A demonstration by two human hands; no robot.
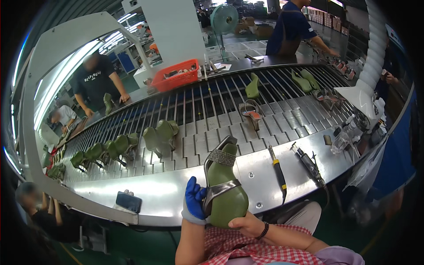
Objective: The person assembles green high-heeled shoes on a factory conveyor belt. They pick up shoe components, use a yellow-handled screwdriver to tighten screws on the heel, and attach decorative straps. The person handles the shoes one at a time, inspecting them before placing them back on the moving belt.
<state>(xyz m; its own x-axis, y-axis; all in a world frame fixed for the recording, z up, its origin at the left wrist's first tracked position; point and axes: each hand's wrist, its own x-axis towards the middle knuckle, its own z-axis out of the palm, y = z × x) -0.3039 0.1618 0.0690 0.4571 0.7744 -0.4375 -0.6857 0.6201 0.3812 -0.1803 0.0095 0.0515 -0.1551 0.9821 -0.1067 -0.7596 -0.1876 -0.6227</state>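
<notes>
At the far left we see a row of green shoe lasts standing on the slatted conveyor, and nearer to us a dark phone lying on the shiny metal bench that rims the belt. Behind them a person in a dark shirt leans on the far side of the belt.

Moving toward the middle, our left hand — in a blue glove — closes its fingers on the left edge of the green last with a sandal upper, which we hold up just over the near edge of the bench. The last stands roughly upright, its sole side facing us, with a glittery strap near the top and a metallic strap across the middle. Our bare right hand, a dark band at its wrist, cups the bottom of the same last, fingers curled under it. Further back a red basket sits on the far bench, and a finished sandal lies on the slats.

To the right, a yellow-handled tool and a metal power tool lie on the bench — both apart from our hands. More green lasts stand at the far right, near a person in a blue shirt.
</notes>
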